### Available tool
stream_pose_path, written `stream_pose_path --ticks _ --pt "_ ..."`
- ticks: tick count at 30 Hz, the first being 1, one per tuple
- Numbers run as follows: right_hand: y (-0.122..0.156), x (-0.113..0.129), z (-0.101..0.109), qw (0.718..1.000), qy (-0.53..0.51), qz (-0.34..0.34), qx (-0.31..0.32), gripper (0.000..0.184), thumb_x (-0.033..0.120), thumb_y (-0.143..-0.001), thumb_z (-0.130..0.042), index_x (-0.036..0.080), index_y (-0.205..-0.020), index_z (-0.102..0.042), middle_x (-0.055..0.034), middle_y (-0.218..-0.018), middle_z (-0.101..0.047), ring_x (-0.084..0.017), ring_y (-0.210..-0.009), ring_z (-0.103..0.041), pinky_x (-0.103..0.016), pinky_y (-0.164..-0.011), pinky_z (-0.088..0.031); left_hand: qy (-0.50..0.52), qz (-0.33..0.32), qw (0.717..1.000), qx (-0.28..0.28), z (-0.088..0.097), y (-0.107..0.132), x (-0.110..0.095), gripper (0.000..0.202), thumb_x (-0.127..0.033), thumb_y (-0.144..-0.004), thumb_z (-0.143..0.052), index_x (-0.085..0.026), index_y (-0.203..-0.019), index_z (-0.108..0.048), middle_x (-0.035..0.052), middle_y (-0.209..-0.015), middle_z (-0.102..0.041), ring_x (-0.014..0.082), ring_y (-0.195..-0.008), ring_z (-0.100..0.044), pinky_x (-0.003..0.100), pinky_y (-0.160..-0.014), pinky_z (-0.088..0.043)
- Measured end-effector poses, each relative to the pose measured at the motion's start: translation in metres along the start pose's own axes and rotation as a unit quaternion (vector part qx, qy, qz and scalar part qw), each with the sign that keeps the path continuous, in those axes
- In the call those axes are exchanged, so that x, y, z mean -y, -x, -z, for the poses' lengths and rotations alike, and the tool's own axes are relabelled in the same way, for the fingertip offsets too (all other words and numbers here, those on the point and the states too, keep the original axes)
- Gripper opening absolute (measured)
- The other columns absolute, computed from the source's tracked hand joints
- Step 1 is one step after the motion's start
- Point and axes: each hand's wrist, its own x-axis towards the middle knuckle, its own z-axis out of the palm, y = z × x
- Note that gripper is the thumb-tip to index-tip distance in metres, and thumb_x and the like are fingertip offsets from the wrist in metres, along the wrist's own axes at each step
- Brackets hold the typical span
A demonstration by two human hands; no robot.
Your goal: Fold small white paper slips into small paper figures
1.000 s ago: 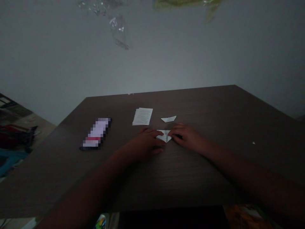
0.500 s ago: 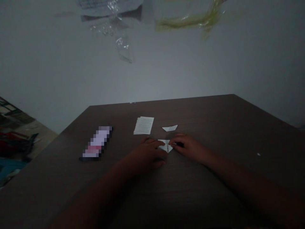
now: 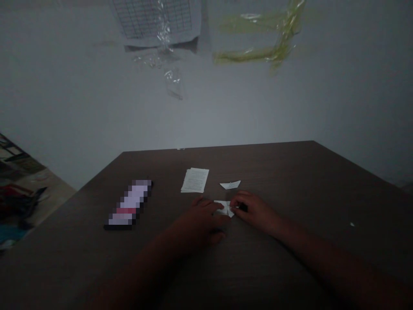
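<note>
A small white folded paper (image 3: pixel 225 208) lies on the dark wooden table (image 3: pixel 290 181) between my two hands. My left hand (image 3: pixel 201 217) rests on the table with its fingertips pressed on the paper's left side. My right hand (image 3: pixel 253 209) pinches the paper's right edge with curled fingers. Just behind lies a little folded paper boat (image 3: pixel 230 184). A flat white sheet with print (image 3: pixel 195 180) lies to its left.
A blurred-out oblong object (image 3: pixel 129 204) lies on the left part of the table. A tiny white scrap (image 3: pixel 352 224) sits at the right. Behind the table is a grey wall with a grid sheet (image 3: pixel 155 17) and yellowish tape (image 3: pixel 258 38).
The camera has tilted upward, so the table and hands sit lower in the picture. The folded paper looks smaller and more covered by my fingers.
</note>
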Motion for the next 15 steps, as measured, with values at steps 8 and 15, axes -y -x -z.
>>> stream_pose_path --ticks 8,15 --pt "0.001 -0.004 -0.001 0.995 0.057 0.063 -0.048 0.011 0.017 -0.108 -0.075 0.025 -0.106 -0.083 -0.0082 -0.109 -0.083 -0.029 -0.109 -0.079 -0.046 -0.098 -0.066 -0.007 0.004 1.000 -0.013 -0.004 -0.001 0.001 0.045 -0.039 -0.109 -0.089 -0.031 -0.154 -0.082 0.0154 -0.168 -0.076 0.0440 -0.155 -0.071 0.076 -0.136 -0.050" --pt "0.017 0.022 0.011 0.977 0.173 0.119 0.016 0.027 0.013 -0.111 -0.067 0.023 -0.124 -0.089 -0.0130 -0.126 -0.088 -0.033 -0.118 -0.081 -0.054 -0.108 -0.067 0.011 0.020 1.000 0.004 0.003 0.000 -0.004 0.045 -0.035 -0.108 -0.090 -0.030 -0.153 -0.083 0.0160 -0.171 -0.073 0.0453 -0.158 -0.069 0.079 -0.138 -0.046"
